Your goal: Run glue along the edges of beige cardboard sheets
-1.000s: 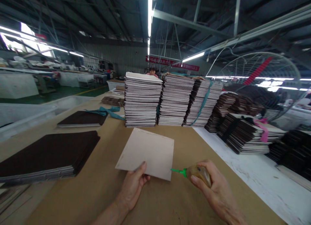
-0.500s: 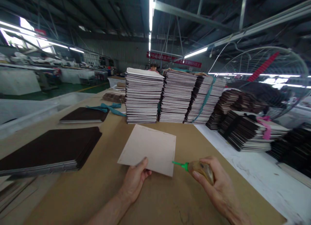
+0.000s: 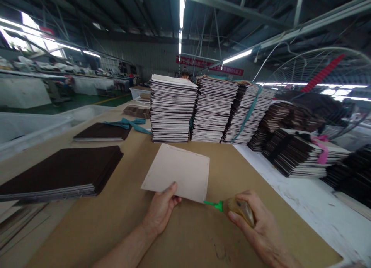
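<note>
My left hand point(image 3: 164, 206) grips the near edge of a pale, squarish panel point(image 3: 179, 171), thumb on top and fingers underneath. The panel is held tilted above the brown table covering, and faint lines of something run along its edges. Wrapped in my right hand point(image 3: 255, 221) is a glue bottle point(image 3: 239, 210) with a cloudy, yellowish body. Its green nozzle point(image 3: 213, 204) points left, and the tip is at the panel's near right corner.
Tall stacks of dark-and-white panels point(image 3: 174, 109) stand behind the pale panel. Dark brown panels point(image 3: 63, 169) lie at the left, with a teal strip point(image 3: 124, 123) beyond. Tied bundles point(image 3: 301, 152) sit on the white surface at right, near a large fan point(image 3: 319, 67).
The nozzle tip has slid down the panel's right edge to its near corner. My left hand still holds the panel, and the view has shifted slightly.
</note>
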The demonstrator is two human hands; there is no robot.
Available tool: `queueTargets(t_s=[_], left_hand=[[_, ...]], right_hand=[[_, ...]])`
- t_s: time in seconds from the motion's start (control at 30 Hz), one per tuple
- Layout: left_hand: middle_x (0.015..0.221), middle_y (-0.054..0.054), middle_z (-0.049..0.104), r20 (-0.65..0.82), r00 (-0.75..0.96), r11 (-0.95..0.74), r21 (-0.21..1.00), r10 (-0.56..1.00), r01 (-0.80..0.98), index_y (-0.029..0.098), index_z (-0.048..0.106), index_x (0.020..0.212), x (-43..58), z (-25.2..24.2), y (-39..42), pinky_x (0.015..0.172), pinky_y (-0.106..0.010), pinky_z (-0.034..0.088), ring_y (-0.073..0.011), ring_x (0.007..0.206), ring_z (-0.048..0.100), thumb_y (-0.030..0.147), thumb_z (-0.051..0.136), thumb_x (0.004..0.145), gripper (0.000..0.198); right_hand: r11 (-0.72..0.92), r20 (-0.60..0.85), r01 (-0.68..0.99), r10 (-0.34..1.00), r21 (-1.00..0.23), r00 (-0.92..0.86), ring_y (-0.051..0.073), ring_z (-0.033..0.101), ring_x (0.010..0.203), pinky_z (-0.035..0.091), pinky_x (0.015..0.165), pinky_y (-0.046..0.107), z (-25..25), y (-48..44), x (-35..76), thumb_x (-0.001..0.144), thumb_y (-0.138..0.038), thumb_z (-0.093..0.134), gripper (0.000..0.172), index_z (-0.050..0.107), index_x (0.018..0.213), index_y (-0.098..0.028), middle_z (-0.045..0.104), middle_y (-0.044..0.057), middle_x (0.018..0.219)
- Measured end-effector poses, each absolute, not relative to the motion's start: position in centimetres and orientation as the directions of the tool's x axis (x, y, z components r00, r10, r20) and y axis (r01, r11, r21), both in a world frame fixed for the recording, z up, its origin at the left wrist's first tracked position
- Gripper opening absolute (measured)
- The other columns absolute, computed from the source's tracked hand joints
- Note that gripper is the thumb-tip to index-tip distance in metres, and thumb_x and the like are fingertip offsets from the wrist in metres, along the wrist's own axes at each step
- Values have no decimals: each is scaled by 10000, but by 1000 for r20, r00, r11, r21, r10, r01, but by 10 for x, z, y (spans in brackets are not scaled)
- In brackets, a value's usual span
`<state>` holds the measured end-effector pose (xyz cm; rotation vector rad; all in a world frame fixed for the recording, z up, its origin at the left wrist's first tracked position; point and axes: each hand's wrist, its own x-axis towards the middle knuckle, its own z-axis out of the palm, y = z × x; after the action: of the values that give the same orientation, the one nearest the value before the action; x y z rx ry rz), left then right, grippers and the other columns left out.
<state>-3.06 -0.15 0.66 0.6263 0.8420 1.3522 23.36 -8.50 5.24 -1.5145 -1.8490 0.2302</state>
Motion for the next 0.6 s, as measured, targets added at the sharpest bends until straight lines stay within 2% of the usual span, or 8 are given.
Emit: queueTargets(t_s=[0.2,0.43,0.6], left_hand=[[936,-36,649,-158,6,132,804,987,-580,159,631,964,-30,8,-3,544,-238,481,-144,761,581,317,777,717,329],[925,-37,658,-169,-1,136,796,986,-590,161,635,953,-30,6,-2,544,-240,485,-146,751,584,319,793,693,343],[950,-46,661,-187,-1,151,797,982,-584,155,642,956,-31,5,-2,551,-241,496,-153,777,588,309,778,716,316]], right_hand=[[301,486,781,874,-547,4,201,580,849,477,697,313,53,-86,234,875,-475,574,265,514,1032,-271,557,13,996],[248,405,753,914,-609,28,211,564,888,453,735,324,48,-88,236,876,-488,569,286,510,1051,-269,546,17,1034],[211,323,658,945,-723,52,215,561,879,430,751,321,46,-90,235,847,-479,593,288,540,1025,-259,562,20,1011]])
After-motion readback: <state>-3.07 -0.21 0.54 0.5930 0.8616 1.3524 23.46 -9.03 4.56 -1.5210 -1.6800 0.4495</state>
